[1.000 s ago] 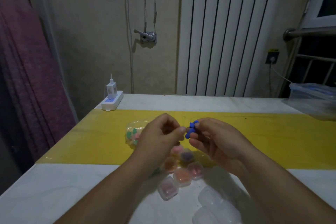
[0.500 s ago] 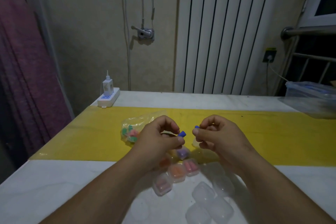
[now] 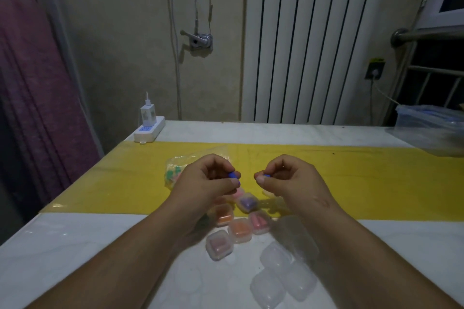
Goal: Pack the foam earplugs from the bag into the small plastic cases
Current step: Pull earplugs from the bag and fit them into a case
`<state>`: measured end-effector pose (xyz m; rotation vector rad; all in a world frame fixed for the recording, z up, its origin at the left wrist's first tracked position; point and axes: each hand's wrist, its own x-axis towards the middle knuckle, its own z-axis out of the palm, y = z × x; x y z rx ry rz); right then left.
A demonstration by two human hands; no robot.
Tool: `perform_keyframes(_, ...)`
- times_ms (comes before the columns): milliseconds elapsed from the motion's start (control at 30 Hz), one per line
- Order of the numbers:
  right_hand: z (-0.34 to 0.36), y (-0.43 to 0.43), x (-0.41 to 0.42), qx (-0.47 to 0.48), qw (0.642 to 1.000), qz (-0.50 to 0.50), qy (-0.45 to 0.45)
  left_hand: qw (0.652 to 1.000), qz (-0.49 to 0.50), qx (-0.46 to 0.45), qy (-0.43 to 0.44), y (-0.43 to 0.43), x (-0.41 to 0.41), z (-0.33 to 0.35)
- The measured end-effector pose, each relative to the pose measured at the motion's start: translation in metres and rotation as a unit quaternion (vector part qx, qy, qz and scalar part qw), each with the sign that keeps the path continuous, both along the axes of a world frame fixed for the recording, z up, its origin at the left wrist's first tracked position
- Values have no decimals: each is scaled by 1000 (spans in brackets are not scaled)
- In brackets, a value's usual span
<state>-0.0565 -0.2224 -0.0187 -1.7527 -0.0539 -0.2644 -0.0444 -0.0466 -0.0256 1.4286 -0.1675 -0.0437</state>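
My left hand [image 3: 208, 180] pinches a blue foam earplug [image 3: 234, 174] between thumb and fingers. My right hand [image 3: 288, 178] pinches a second blue earplug [image 3: 266, 176] the same way, a short gap apart from the first, both held above the table. Behind my left hand lies the clear bag [image 3: 175, 173] with green and pink earplugs inside. Below my hands sit several small closed cases holding earplugs: purple [image 3: 247, 203], orange [image 3: 239, 229], pink [image 3: 219, 244]. Empty clear cases [image 3: 276, 257] lie nearer me on the right.
The white table [image 3: 75, 246] carries a yellow strip [image 3: 376, 183] across its middle. A white power strip with a charger [image 3: 149, 128] sits at the back left corner. A clear plastic box [image 3: 429, 128] stands at the far right edge. A curtain hangs left.
The two blue earplugs were held together at my right fingertips; my hands have drawn apart, each now holding one earplug, and have widened slightly since half a second ago.
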Motion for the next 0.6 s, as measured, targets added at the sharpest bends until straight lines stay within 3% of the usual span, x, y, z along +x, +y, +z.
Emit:
perform_keyframes(367,0,3,-2,29,1000,-2,-3,996,7,76,-45,-6,-1,-5)
perform_keyframes(600,0,6,-1,-20,1000,6,-2,993,13,102,-51,-9,-2,-2)
